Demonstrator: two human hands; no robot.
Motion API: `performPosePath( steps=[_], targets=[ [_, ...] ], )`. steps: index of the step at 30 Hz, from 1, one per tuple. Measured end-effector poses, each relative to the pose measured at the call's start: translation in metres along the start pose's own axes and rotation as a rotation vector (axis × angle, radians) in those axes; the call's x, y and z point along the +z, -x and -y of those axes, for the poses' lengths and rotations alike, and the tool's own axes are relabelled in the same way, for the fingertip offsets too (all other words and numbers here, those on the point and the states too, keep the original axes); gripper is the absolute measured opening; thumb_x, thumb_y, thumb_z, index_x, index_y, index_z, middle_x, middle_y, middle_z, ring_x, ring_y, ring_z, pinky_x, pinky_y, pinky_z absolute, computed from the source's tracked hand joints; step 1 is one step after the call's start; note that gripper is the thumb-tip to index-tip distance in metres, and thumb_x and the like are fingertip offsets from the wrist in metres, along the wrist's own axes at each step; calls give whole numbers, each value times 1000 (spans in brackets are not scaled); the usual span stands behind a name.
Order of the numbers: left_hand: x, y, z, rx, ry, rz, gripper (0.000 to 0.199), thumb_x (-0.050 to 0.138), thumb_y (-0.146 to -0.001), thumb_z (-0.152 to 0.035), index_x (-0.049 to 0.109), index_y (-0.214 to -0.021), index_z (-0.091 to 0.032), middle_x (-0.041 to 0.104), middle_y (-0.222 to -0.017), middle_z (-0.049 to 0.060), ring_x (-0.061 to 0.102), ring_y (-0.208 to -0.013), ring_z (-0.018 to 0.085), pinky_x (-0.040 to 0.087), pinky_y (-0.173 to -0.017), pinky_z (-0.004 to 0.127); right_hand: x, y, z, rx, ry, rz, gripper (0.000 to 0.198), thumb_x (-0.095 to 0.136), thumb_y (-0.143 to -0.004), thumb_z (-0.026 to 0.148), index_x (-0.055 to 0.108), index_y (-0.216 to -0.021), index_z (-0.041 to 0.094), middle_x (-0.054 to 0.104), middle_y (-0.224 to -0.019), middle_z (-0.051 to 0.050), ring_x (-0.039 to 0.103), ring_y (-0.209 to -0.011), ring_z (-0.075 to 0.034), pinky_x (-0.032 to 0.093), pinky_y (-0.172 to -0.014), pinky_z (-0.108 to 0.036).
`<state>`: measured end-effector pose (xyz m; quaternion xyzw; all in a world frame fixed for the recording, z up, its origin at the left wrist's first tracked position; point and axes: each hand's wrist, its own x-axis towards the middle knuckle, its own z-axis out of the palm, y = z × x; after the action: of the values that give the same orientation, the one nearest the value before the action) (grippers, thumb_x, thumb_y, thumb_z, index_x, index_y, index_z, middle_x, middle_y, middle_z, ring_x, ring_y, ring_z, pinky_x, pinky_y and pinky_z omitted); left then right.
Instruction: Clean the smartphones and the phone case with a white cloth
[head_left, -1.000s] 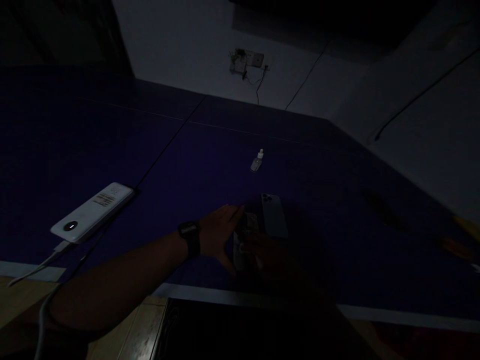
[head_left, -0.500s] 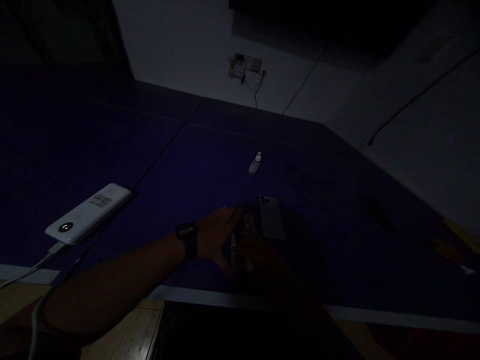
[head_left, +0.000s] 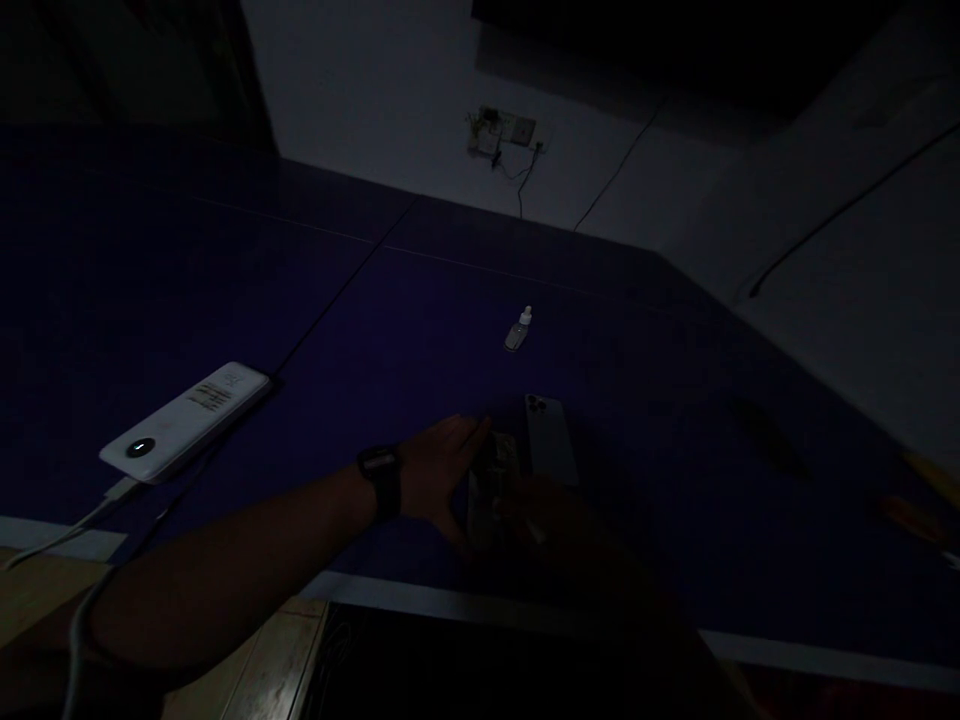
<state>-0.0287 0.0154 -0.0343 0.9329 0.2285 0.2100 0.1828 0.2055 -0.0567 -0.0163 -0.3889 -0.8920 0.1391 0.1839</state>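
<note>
My left hand [head_left: 439,475], with a black watch on its wrist, steadies a flat, phone-sized rectangular object [head_left: 484,515], its thumb and fingers set around the left side and far end. The object has a patterned, partly shiny face; its kind is too dark to make out. Over its right part is my right hand [head_left: 551,510], deep in shadow with its fingers curled. A small pale bit shows by those fingers, too dim to name. Just beyond lies a light-coloured phone [head_left: 553,440], camera side up. Farther off, a small dropper bottle [head_left: 517,332] with a white top lies on the purple-blue table [head_left: 390,330].
A white power bank [head_left: 187,422] with a lit display lies at the left, a white cable [head_left: 71,535] running from it past my left forearm. Dim objects, one orange [head_left: 911,520], lie at the right. A wall with sockets [head_left: 517,130] stands behind the table.
The view has shifted slightly, moving most things a little to the right in the picture. My right hand has moved slightly over the flat object; my left hand keeps its place on it.
</note>
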Motion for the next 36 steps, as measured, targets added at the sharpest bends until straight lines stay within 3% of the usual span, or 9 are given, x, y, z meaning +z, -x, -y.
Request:
performPosePath(
  steps=[4, 11, 19, 24, 30, 33, 36],
  targets=[
    [-1, -1, 0, 2, 10, 12, 161, 75, -40, -90, 7, -157, -2, 40, -147, 34, 46, -131, 50, 34, -112, 62, -6, -6, -9, 134, 29, -117, 26, 52, -94, 11, 73, -104, 22, 74, -103, -8, 71, -95, -22, 60, -83, -37],
    [0, -1, 1, 5, 25, 0, 159, 74, -43, -91, 5, -157, -4, 40, -148, 33, 46, -131, 50, 36, -111, 61, 18, -25, -1, -53, 9, -29, 27, 56, -87, 4, 74, -99, 21, 74, -103, -9, 70, -98, -23, 59, -89, -38],
    [2, 1, 1, -28, 22, 19, 159, 76, -43, -88, 3, -157, -4, 36, -151, 34, 42, -136, 51, 32, -113, 60, 2, -17, -7, 59, 42, -47, 31, 53, -89, 5, 74, -107, 21, 74, -108, -10, 70, -100, -23, 59, -87, -39],
    [-2, 2, -3, -67, -24, 53, 155, 73, -46, -86, 3, -157, -4, 28, -158, 33, 33, -143, 50, 23, -117, 60, 1, -17, -4, -11, -15, 94, 30, 55, -90, 5, 74, -105, 23, 74, -109, -8, 70, -101, -21, 58, -89, -36],
    [-10, -1, -8, -135, -59, 68, 156, 74, -42, -82, 5, -158, -4, 36, -156, 30, 33, -144, 46, 13, -119, 57, -5, -46, -17, 18, 49, -53, 25, 55, -93, 10, 73, -106, 21, 73, -110, -10, 68, -105, -24, 56, -95, -44],
    [-8, -1, -6, -127, -50, 54, 157, 75, -42, -80, 1, -158, -4, 37, -155, 30, 33, -145, 45, 8, -120, 57, 1, -63, -15, -33, 57, -36, 27, 52, -91, 6, 72, -105, 18, 72, -108, -12, 68, -103, -24, 56, -94, -44],
    [-5, 0, -3, -119, -51, 49, 153, 75, -45, -77, 0, -158, -6, 38, -155, 28, 33, -145, 44, 4, -121, 56, 6, -57, -9, -25, 53, -14, 30, 50, -91, 5, 72, -105, 19, 72, -109, -11, 67, -105, -24, 57, -94, -43]
  ],
)
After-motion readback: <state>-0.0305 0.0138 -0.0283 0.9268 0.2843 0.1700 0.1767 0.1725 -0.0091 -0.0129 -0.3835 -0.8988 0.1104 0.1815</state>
